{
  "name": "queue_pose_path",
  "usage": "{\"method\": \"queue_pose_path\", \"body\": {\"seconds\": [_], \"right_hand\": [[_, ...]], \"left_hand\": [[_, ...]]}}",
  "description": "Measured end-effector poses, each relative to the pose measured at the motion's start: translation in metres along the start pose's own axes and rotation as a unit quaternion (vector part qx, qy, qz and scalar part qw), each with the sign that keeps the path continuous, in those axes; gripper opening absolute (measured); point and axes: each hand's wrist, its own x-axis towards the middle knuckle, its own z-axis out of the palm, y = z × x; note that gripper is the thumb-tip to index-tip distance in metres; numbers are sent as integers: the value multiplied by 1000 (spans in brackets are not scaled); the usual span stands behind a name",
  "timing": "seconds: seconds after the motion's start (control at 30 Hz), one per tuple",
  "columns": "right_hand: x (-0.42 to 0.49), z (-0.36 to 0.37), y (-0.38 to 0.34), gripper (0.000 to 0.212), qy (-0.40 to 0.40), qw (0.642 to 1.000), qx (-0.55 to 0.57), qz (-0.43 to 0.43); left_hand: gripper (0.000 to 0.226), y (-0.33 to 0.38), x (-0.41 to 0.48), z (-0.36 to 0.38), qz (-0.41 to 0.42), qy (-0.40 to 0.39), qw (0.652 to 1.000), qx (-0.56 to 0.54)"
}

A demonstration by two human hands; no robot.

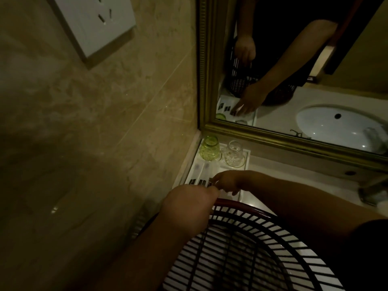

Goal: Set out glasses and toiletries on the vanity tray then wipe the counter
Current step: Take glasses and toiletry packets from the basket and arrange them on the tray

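Toiletries [197, 182] beneath right hand [225, 181], fingers lowered; left hand [189, 199] grips basket [252, 206].

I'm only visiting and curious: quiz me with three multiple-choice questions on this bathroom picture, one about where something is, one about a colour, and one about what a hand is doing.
1. Where do the green glass and clear glass stand?
A. in the sink
B. at the tray's far end, by the mirror
C. on the floor

2. What colour is the mirror frame?
A. gold
B. white
C. black

3. What is the left hand doing?
A. gripping the basket's rim
B. hanging idle
C. lifting a glass

Answers:
1 B: both stand side by side at the tray's end nearest the mirror.
2 A: the ribbed frame shows gold.
3 A: its fingers curl over the rim, and the reflection shows it too.
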Motion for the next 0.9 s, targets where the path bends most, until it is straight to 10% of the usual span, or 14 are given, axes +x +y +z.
{"method": "queue_pose_path", "body": {"seconds": [0.2,0.37,0.5,0.63,0.9], "right_hand": [[-72,-15,-8,36,221,964,-85,-125],[-188,32,-16,17,467,830,88,-292],[-233,76,-12,13,280,879,195,-333],[-199,132,-5,12,72,974,-25,-215],[-113,233,5,61,-50,962,-237,-127]], "left_hand": [[27,2,-2,0,-1,5,1000,13],[23,3,-2,1,-16,14,1000,1],[26,2,0,4,-18,10,1000,8],[29,1,-4,5,-10,32,999,21],[31,0,-4,5,-5,35,999,29]]}}
